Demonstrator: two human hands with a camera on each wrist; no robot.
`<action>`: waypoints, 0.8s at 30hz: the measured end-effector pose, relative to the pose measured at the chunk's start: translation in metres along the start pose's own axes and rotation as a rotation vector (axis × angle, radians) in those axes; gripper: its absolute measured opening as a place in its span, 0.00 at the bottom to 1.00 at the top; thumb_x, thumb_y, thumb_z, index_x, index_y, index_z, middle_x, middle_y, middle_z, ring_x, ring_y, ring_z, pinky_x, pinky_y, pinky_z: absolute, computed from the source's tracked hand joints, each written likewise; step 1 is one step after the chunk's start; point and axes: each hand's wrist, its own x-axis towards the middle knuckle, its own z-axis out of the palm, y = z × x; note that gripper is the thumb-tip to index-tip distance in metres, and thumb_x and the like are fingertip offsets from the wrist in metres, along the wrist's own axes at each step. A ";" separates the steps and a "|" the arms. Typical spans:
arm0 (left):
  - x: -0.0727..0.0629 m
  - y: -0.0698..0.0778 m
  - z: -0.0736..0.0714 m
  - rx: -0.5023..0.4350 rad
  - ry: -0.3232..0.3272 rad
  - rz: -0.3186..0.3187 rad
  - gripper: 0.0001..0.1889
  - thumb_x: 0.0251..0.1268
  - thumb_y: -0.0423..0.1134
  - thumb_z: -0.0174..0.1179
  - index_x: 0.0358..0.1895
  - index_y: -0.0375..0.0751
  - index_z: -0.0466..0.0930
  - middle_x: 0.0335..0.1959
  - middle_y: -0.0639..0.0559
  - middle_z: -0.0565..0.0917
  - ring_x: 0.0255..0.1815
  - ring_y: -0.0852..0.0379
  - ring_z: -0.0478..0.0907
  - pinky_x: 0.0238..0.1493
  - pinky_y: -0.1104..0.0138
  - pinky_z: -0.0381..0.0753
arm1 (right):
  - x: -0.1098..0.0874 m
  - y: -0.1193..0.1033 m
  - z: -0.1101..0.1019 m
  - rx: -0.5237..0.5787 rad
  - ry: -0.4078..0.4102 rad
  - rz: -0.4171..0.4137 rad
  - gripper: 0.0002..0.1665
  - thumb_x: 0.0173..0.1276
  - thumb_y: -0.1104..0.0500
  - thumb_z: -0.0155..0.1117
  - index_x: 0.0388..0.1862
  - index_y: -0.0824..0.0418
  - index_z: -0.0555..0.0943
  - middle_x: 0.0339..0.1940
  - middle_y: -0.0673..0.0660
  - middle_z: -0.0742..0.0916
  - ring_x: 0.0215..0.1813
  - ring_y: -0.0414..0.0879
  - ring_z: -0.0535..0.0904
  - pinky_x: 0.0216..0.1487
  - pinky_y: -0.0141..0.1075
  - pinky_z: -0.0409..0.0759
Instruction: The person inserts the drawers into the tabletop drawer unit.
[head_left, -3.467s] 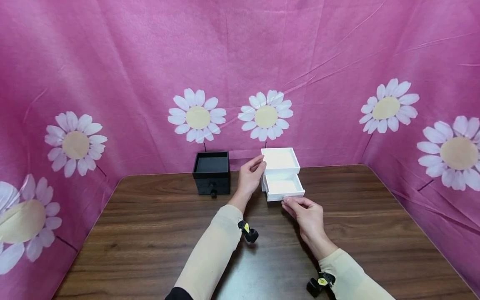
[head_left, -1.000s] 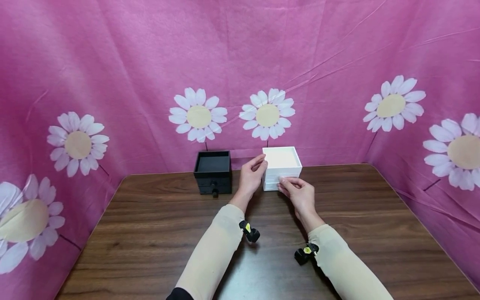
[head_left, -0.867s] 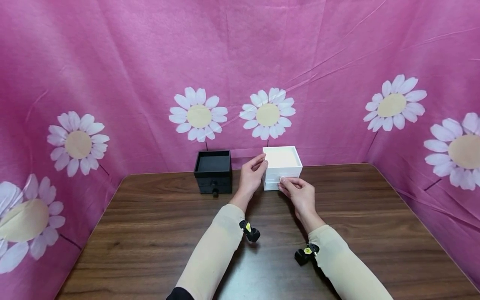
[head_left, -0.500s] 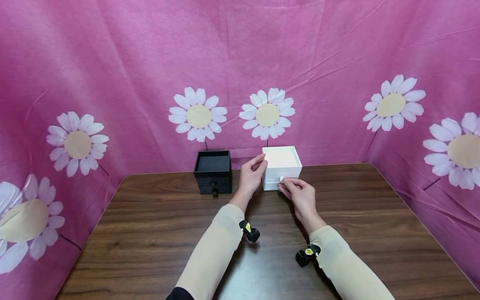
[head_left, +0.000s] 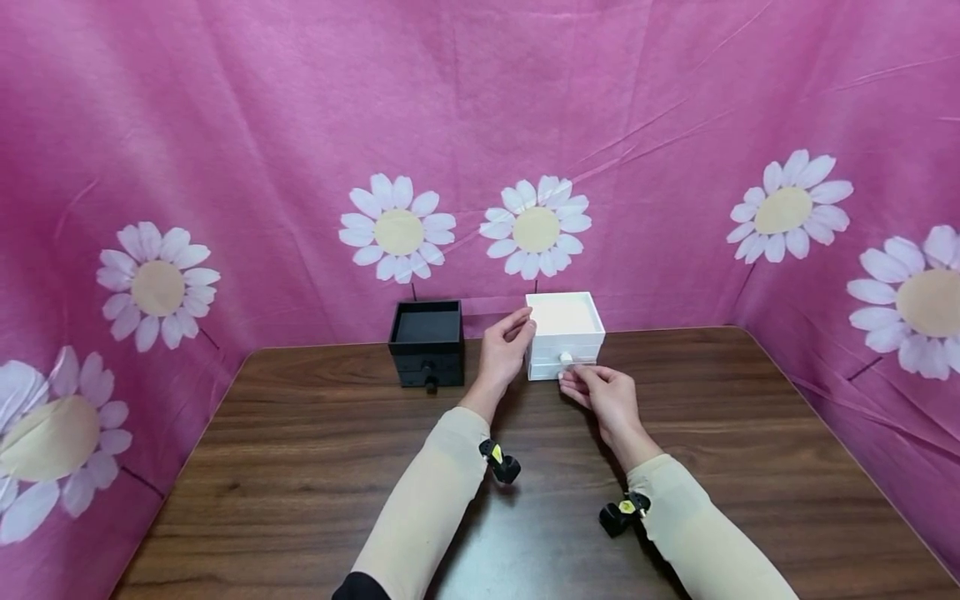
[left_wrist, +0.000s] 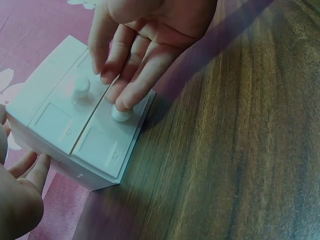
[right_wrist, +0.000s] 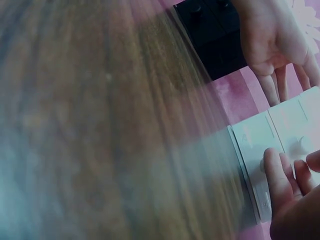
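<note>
A small white two-drawer box (head_left: 542, 348) with a shallow tray on top stands at the back of the table, both drawers pushed in. My left hand (head_left: 502, 354) rests its extended fingers against the box's left side. Below the upper drawer's white knob (head_left: 566, 358), my right hand (head_left: 609, 398) reaches to the front of the lower drawer. The left wrist view has one of its fingertips touching the lower knob (left_wrist: 121, 113), its fingers loosely extended and its thumb apart, near the upper knob (left_wrist: 80, 87).
A black drawer box (head_left: 426, 362) of similar shape, with black knobs, stands left of my left hand. Both boxes sit on a brown wood-grain table (head_left: 300, 467). Behind them hangs a pink cloth (head_left: 480, 108) with white daisies.
A drawer pulled out 3.5 s ago is now pushed in. My right hand has left the upper knob and moved down to the lower one. My left hand has stayed in place.
</note>
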 end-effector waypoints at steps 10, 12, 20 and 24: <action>0.000 -0.001 0.000 -0.004 -0.009 -0.001 0.18 0.78 0.35 0.64 0.67 0.36 0.86 0.65 0.36 0.87 0.68 0.43 0.85 0.69 0.64 0.86 | 0.002 0.007 -0.003 -0.068 -0.045 0.064 0.17 0.80 0.71 0.59 0.60 0.83 0.80 0.34 0.58 0.94 0.36 0.41 0.93 0.48 0.36 0.94; 0.001 -0.001 0.000 0.000 -0.012 -0.003 0.18 0.79 0.35 0.64 0.67 0.36 0.85 0.65 0.36 0.86 0.69 0.43 0.85 0.69 0.63 0.86 | 0.003 0.008 -0.003 -0.071 -0.045 0.068 0.16 0.80 0.71 0.61 0.58 0.83 0.81 0.34 0.58 0.94 0.36 0.41 0.93 0.48 0.36 0.94; 0.001 -0.002 -0.001 0.018 -0.012 -0.017 0.18 0.79 0.36 0.64 0.67 0.39 0.86 0.66 0.38 0.86 0.69 0.45 0.84 0.70 0.62 0.86 | 0.005 0.010 0.000 -0.062 -0.030 0.099 0.14 0.79 0.71 0.63 0.56 0.81 0.82 0.32 0.57 0.93 0.36 0.40 0.92 0.50 0.35 0.93; 0.000 -0.001 -0.001 0.017 -0.012 -0.017 0.18 0.79 0.36 0.64 0.67 0.39 0.86 0.66 0.38 0.86 0.69 0.44 0.84 0.69 0.62 0.86 | 0.006 0.010 0.001 -0.070 -0.029 0.095 0.14 0.79 0.70 0.63 0.57 0.81 0.82 0.32 0.56 0.93 0.36 0.39 0.92 0.50 0.33 0.93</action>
